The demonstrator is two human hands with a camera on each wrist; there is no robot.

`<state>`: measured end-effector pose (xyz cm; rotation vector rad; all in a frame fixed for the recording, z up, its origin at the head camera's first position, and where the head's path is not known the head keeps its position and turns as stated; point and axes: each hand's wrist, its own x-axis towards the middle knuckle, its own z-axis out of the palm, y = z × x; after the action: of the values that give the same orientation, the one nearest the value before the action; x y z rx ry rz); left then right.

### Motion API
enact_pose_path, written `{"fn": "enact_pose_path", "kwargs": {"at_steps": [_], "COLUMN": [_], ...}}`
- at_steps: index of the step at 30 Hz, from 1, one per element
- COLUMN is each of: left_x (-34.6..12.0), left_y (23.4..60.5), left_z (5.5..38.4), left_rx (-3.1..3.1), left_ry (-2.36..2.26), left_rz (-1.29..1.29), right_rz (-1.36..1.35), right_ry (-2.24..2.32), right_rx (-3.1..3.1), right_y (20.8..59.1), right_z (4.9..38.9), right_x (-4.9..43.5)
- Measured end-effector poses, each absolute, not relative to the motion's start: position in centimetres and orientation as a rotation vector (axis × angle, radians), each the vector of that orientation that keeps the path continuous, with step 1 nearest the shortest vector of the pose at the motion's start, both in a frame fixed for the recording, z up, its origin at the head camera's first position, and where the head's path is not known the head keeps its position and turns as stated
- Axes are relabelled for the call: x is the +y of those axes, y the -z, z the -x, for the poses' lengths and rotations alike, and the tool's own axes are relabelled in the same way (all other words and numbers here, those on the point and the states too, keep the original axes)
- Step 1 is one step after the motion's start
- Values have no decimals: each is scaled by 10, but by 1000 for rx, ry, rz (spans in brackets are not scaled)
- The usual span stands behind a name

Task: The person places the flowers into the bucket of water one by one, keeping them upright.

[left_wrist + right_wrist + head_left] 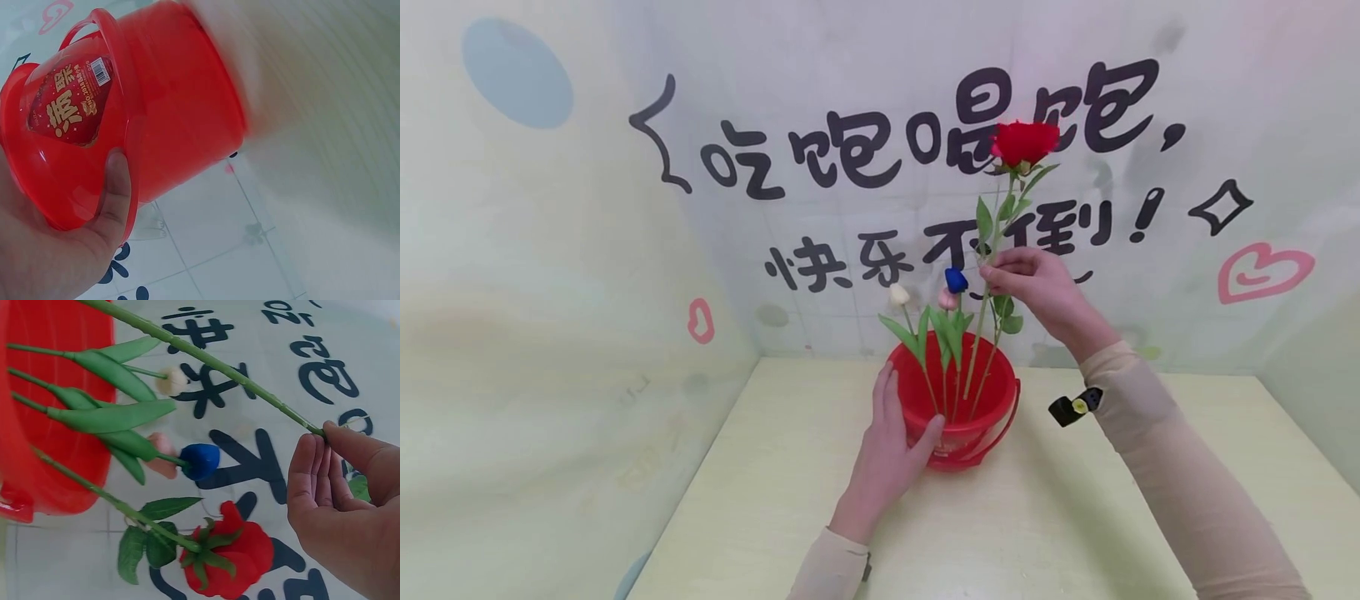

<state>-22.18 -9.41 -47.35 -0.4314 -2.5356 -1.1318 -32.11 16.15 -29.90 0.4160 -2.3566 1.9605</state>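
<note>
A red plastic bucket (955, 442) stands upright with artificial flowers in it. My left hand (887, 454) grips its near left side, the thumb (116, 178) lying against the outer wall by the handle. With thumb and fingertips, my right hand (1048, 292) pinches the green stem (219, 372) of a tall red rose (1026, 143) above the bucket. The stem's lower end reaches inside the rim. A white tulip (898, 295), a pink tulip (948, 299) and a blue tulip (956, 280) lean in the bucket. Another red rose (228, 553) there is mostly hidden behind my right hand in the head view.
The bucket rests on a pale wooden tabletop (760, 492) near its back edge. Right behind it rises a printed wall sheet (820, 75) with large black characters. A similar sheet (550, 333) borders the table on the left.
</note>
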Motion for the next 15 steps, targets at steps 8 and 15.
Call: {"fn": "enact_pose_path", "kwargs": {"at_steps": [8,15], "left_x": [-94,-93], "left_y": [473,474], "left_z": [221,222], "left_rx": [-2537,-2527], "left_ry": [1135,1141], "left_rz": [439,446], "right_rz": [-474,-466], "right_ry": [-1852,-1832], "right_rx": [-2496,-2616], "right_y": [322,342], "right_z": [329,326], "right_x": [155,148]}}
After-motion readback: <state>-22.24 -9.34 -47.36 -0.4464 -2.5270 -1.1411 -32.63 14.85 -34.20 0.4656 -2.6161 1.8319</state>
